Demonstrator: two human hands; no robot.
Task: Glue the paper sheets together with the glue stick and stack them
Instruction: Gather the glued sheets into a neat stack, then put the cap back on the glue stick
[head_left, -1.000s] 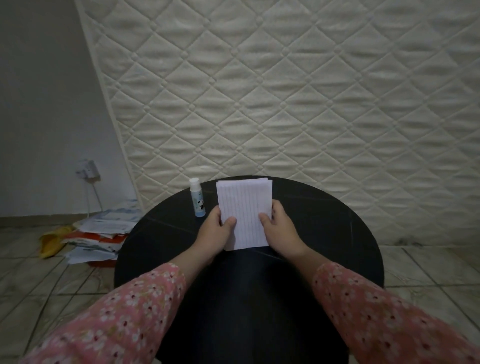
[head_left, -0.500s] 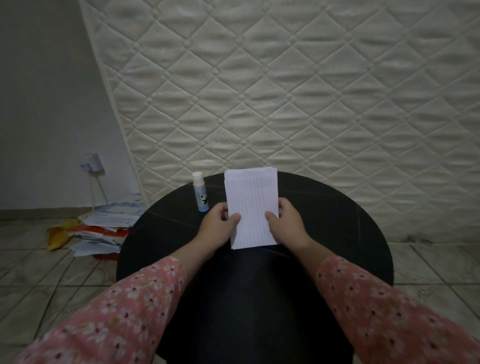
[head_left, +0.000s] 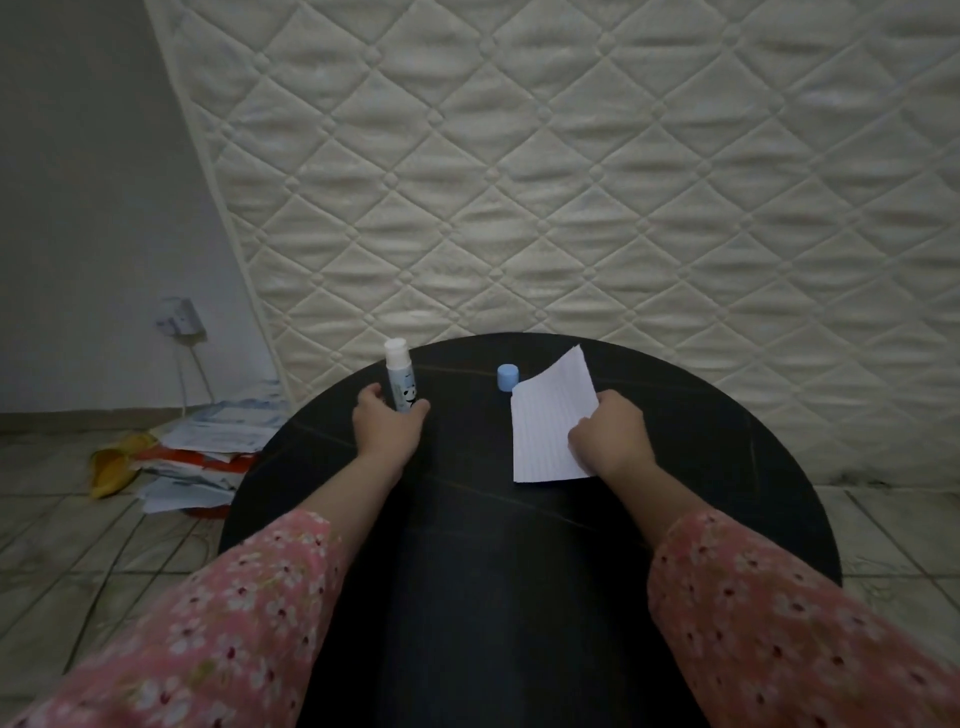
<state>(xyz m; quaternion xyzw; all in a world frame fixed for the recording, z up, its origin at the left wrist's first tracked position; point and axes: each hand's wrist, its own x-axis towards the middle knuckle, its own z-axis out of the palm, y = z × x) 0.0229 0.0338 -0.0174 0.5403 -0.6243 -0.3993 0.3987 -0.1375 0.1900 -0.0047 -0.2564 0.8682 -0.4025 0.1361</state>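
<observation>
My left grip (head_left: 390, 425) is curled round the lower barrel of the uncapped glue stick (head_left: 400, 379), upright on the dark surface (head_left: 467, 571); my right grip (head_left: 608, 436) pinches the paper sheets (head_left: 545, 426), far corner lifted. The blue cap (head_left: 507, 378) sits just beside their far edge. I judge the risk: dragging glue across sheets held at one side could skew or crumple them.

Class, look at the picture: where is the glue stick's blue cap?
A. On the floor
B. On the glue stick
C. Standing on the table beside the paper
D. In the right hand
C: the blue cap stands on the black table by the paper; the glue stick in the left hand shows its bare white tip.
</observation>
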